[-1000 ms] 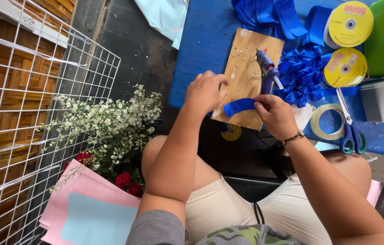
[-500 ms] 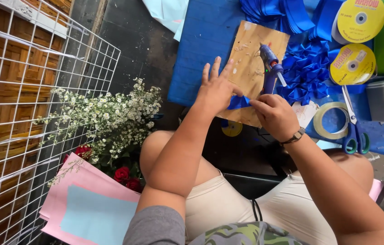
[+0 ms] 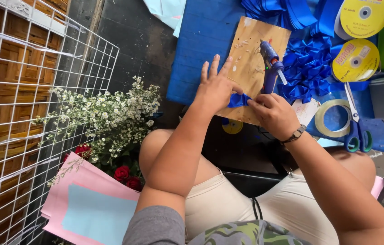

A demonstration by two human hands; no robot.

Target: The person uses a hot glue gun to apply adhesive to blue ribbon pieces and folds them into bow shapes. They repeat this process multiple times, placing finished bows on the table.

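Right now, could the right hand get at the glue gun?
Probably yes. The right hand pinches the blue ribbon on the wooden board, and the glue gun lies just beyond it with nothing between, though it would have to let go first.

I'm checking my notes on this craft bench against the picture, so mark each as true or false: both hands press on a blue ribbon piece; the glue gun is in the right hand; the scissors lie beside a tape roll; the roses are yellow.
1. Both the left hand and the right hand press a folded blue ribbon piece on the wooden board. True.
2. The blue glue gun is in the right hand. False: it lies on the board, untouched.
3. The blue-handled scissors lie beside the clear tape roll. True.
4. The roses are yellow. False: they are red.
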